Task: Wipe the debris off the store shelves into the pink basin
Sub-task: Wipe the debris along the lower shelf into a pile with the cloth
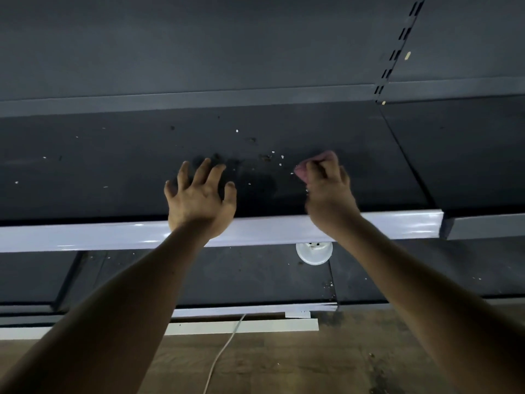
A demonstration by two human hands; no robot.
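The upper shelf (113, 172) carries scattered debris (272, 157) near its middle, with the left hand (199, 191) over the shelf to the left of the debris and the right hand (326, 189), gripping a cloth (302, 170), to the right of it. Behind the shelf stands the back panel (199, 46) with a slotted upright (397, 46) at its right, and a neighbouring shelf (468, 155) adjoins on the right. Below lies the lower shelf (241, 280), bearing a bowl (314, 253) partly under the upper shelf's front rail (85, 234); a cable (224, 348) lies on the floor (312, 359) in front.

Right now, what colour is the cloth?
Pink; the head view shows the cloth bunched in the right hand.
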